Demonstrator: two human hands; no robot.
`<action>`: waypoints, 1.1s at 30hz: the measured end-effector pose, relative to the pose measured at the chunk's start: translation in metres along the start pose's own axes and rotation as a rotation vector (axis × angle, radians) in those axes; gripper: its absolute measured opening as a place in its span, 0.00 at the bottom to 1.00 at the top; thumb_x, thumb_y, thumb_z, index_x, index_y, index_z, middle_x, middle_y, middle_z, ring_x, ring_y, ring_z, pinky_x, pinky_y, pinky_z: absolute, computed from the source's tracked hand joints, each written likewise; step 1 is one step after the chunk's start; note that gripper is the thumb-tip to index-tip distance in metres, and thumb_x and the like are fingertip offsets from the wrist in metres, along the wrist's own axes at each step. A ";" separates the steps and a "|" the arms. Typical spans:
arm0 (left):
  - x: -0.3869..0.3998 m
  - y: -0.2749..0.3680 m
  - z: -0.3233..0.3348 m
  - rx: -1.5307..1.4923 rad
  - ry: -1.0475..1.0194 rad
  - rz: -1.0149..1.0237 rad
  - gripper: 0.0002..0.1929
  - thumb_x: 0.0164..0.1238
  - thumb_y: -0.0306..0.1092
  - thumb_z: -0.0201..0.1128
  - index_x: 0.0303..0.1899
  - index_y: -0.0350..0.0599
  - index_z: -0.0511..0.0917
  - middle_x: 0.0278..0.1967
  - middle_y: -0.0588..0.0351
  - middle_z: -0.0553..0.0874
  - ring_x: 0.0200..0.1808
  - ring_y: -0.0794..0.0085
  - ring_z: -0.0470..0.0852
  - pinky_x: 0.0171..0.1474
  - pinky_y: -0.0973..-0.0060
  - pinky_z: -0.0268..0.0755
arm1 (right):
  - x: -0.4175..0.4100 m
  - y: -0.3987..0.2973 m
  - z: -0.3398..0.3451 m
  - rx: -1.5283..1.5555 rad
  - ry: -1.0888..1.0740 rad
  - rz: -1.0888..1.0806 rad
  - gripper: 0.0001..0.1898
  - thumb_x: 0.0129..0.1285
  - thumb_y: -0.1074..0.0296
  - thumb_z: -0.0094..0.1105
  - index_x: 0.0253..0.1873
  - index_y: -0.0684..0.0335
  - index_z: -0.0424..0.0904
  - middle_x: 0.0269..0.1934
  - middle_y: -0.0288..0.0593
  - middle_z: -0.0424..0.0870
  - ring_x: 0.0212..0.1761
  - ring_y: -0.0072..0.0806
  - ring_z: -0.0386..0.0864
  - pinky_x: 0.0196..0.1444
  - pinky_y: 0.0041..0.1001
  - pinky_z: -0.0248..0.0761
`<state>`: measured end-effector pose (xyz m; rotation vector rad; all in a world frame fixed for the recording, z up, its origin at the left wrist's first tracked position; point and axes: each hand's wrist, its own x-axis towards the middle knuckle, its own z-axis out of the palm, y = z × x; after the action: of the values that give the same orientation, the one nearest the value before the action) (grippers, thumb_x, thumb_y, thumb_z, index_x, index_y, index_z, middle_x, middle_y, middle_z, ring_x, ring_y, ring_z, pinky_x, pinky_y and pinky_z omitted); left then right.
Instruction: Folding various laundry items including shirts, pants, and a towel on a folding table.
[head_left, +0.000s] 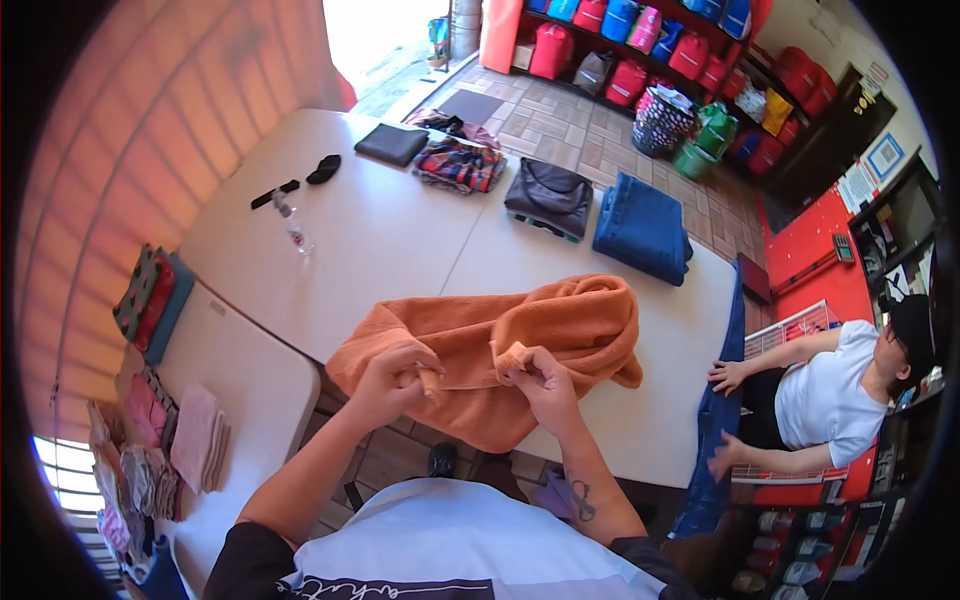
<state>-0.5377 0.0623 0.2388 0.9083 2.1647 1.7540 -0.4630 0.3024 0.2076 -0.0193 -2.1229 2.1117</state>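
Observation:
An orange towel-like cloth (465, 315) lies loosely bunched over the front of a white table (375, 247), its near part hanging past the edge. My left hand (401, 375) pinches one part of its border. A little to the right, my right hand (541, 382) grips another bit of the edge, which is gathered between the fingers. The stretch of cloth between my hands sags slightly. At its right end the fabric is piled in thick, rounded folds.
Folded jeans (641, 229), a dark folded garment (549, 196) and plaid clothes (459, 165) line the far edge. A clear spray bottle (296, 229) lies at left. Folded pink cloths (199, 439) rest on the side table (247, 382). At right, a co-worker (832, 397) handles blue denim (712, 442).

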 end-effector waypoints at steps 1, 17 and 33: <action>-0.003 0.006 0.000 -0.001 0.011 -0.003 0.12 0.45 0.20 0.55 0.36 0.34 0.78 0.37 0.54 0.81 0.37 0.71 0.81 0.46 0.76 0.72 | -0.004 -0.005 0.008 0.158 -0.044 0.079 0.04 0.66 0.79 0.55 0.44 0.67 0.76 0.38 0.33 0.75 0.38 0.16 0.72 0.44 0.18 0.68; -0.018 0.000 0.013 -0.392 -0.162 -0.361 0.05 0.60 0.28 0.53 0.33 0.40 0.75 0.27 0.67 0.78 0.30 0.89 0.74 0.32 0.87 0.66 | -0.042 -0.057 0.079 -0.514 0.014 -0.246 0.10 0.59 0.79 0.56 0.46 0.67 0.74 0.40 0.51 0.79 0.42 0.42 0.79 0.47 0.32 0.72; -0.057 0.075 0.047 0.086 0.263 -0.102 0.08 0.53 0.27 0.63 0.35 0.40 0.77 0.37 0.50 0.79 0.43 0.61 0.79 0.50 0.63 0.67 | -0.014 -0.111 0.037 -0.660 -0.043 -0.114 0.07 0.63 0.68 0.60 0.36 0.65 0.73 0.26 0.45 0.81 0.25 0.33 0.81 0.28 0.29 0.72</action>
<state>-0.4435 0.0752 0.2841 0.6008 2.4172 1.8314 -0.4429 0.2624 0.3163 0.0728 -2.6647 1.2808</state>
